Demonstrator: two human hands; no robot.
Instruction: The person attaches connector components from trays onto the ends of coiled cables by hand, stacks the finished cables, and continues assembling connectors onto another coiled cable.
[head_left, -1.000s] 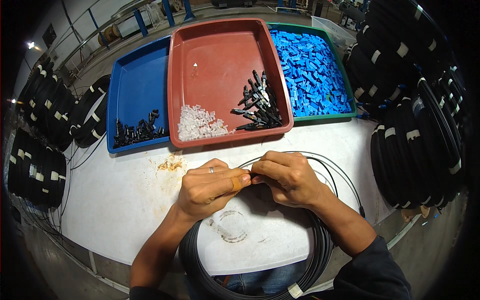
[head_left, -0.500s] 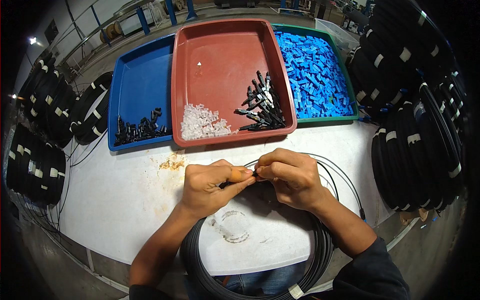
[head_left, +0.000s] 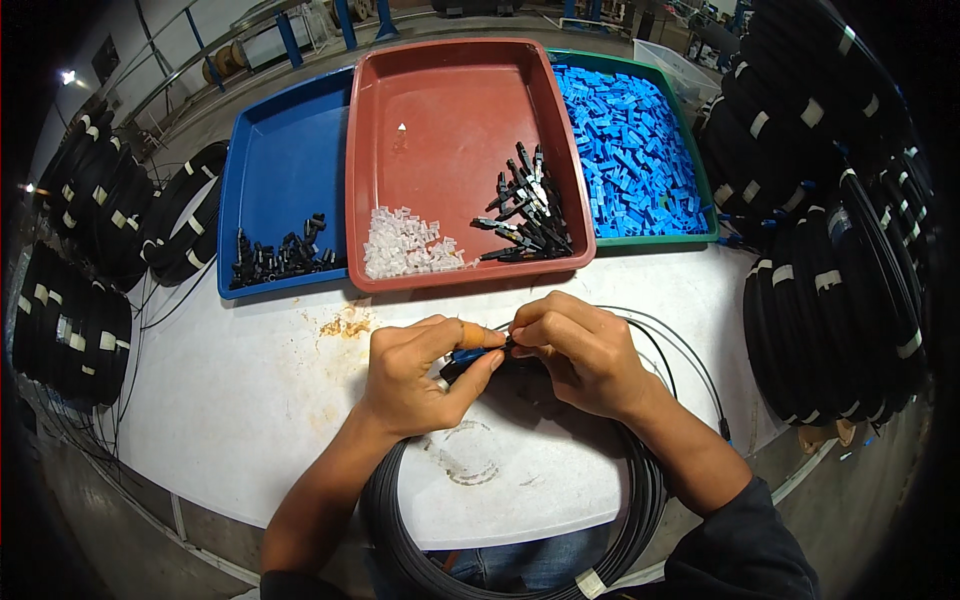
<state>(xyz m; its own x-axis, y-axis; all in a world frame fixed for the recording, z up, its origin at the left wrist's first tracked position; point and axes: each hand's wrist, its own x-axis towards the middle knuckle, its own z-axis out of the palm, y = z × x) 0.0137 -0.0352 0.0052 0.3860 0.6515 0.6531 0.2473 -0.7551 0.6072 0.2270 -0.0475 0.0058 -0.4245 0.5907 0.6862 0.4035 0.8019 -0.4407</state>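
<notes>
Above the near middle of the table, my two hands meet at the fingertips. My left hand [head_left: 412, 375], with an orange wrap on one finger, pinches a small blue-and-black cable connector [head_left: 466, 357] between thumb and forefinger. My right hand [head_left: 588, 357] is closed at the connector's right end; its fingertips grip a small dark piece there, too covered to name. Beneath both wrists lies a coil of black cable [head_left: 648, 490], overhanging the table's front edge, with a white tape band near me. A loose loop of the cable runs behind my right hand.
Beyond my hands, a blue tray [head_left: 290, 180] holds small black parts, a red tray [head_left: 440, 100] white clips and black connector pieces, and a green tray [head_left: 712, 225] many blue housings. Taped black cable coils [head_left: 835, 310] are stacked at right, more coils [head_left: 70, 325] at left.
My left thumb and forefinger have spread further apart, so the blue connector body between them now shows. My right hand has shifted only slightly. The coil and trays stay put.
</notes>
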